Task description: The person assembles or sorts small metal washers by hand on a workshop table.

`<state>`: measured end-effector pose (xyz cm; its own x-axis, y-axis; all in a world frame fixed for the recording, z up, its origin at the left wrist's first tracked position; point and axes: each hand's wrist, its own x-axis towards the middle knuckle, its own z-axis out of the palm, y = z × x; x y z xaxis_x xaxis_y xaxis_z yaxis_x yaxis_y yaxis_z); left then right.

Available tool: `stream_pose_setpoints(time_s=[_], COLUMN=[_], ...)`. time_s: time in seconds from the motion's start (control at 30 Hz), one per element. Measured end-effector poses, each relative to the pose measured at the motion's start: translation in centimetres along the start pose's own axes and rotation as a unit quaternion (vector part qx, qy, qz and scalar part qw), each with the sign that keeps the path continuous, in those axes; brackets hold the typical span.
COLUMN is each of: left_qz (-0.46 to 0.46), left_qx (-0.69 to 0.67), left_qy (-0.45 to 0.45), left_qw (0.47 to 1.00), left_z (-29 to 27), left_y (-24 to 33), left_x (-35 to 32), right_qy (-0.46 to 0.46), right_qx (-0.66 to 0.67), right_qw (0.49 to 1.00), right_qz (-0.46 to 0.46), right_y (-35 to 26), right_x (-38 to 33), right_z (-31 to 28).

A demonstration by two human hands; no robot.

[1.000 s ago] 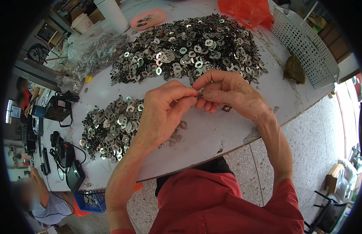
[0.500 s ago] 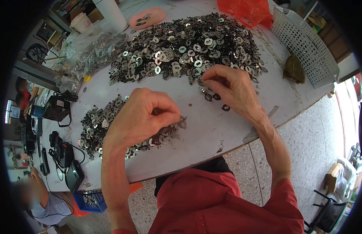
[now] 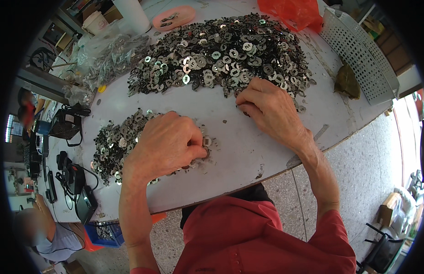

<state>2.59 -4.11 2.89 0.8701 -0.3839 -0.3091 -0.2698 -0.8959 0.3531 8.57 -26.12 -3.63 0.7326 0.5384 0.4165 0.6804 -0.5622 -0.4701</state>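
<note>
While the pale tabletop [image 3: 248, 137] fills most of the view, the biggest thing on it is the large heap of small metal washers [image 3: 221, 55] spread across its far side. Left and nearer lies a smaller pile of the same parts [image 3: 114, 144]. At the far right a white perforated tray [image 3: 358, 50] rests tilted, with an orange plastic bag [image 3: 294, 11] just left of it. The left hand [image 3: 164, 146] sits curled at the right edge of the smaller pile, its grip pressed together on a washer [image 3: 205, 141] against the tabletop. The right hand [image 3: 269, 112] rests at the near edge of the large heap, fingertips bunched down among the pieces; what they pinch cannot be told.
</note>
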Motion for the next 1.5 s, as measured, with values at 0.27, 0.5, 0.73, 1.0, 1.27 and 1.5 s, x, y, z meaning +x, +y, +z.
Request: stream_pose_setpoints(time_s=[0.27,0.5,0.73,1.0,1.27,1.5], left_qz=[-0.017,0.057,0.073,0.115,0.188,0.208], left_qx=[-0.068,-0.222,-0.399,-0.433,-0.309,-0.259], left_qy=[0.051,0.210,0.209,0.254,0.341,0.343], left_qw=[0.996,0.950,0.890,0.857,0.868,0.879], left_z=[-0.1,1.5,3.7,4.4,4.0,4.0], left_y=[0.6,0.8,1.0,1.4,2.2,1.6], left_x=[0.1,1.1,2.5,3.1,2.9,2.8], right_qy=[0.017,-0.113,-0.141,-0.136,-0.146,-0.155], right_qx=[0.162,0.422,0.509,0.514,0.520,0.498], right_qw=[0.986,0.880,0.826,0.820,0.815,0.831], right_qz=[0.041,0.187,0.195,0.213,0.210,0.193], right_y=[0.0,-1.0,-1.3,-1.1,-0.9,-1.0], right_x=[0.1,0.6,0.6,0.6,0.4,0.5], right_z=[-0.6,-2.5,-2.8,-3.1,-3.1,-2.9])
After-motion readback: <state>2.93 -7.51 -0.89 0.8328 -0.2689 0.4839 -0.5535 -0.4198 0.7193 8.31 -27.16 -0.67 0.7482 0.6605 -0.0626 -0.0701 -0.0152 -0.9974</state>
